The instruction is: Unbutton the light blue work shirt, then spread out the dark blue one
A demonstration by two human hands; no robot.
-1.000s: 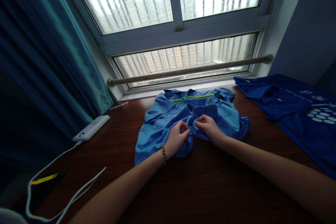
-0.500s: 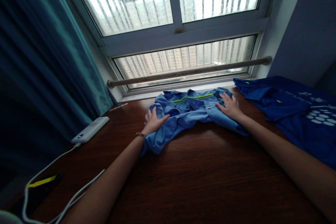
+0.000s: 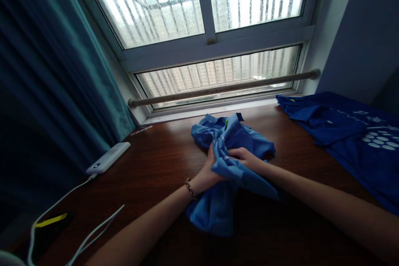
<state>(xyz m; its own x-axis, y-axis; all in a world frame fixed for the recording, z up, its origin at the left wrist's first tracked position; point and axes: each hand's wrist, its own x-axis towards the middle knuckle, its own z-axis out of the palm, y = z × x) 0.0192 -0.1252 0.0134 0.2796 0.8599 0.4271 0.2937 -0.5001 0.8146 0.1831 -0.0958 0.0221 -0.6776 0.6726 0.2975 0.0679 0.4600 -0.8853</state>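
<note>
A light blue shirt [image 3: 229, 135] with a bit of bright green trim lies bunched up on the brown wooden table, partly lifted off it. My left hand [image 3: 209, 173], with a beaded bracelet at the wrist, is closed on the cloth from the left, and its fingers are partly hidden behind the folds. From the right, my right hand [image 3: 245, 157] grips the same bundle, its fingertips tucked under the fabric. Part of the shirt hangs below my hands toward the near side, and another flap drapes over my right wrist.
A darker blue T-shirt [image 3: 339, 129] with white print lies at the right. On the left are a white power bank [image 3: 108, 158], a white cable [image 3: 96, 230] and a dark item with a yellow strip [image 3: 51, 220]. A metal rail [image 3: 224, 88] crosses the window behind the table [image 3: 162, 149].
Both hands moved inward and nearer to me, from resting spread on the shirt to gripping it. The shirt went from loosely spread to bunched and partly raised.
</note>
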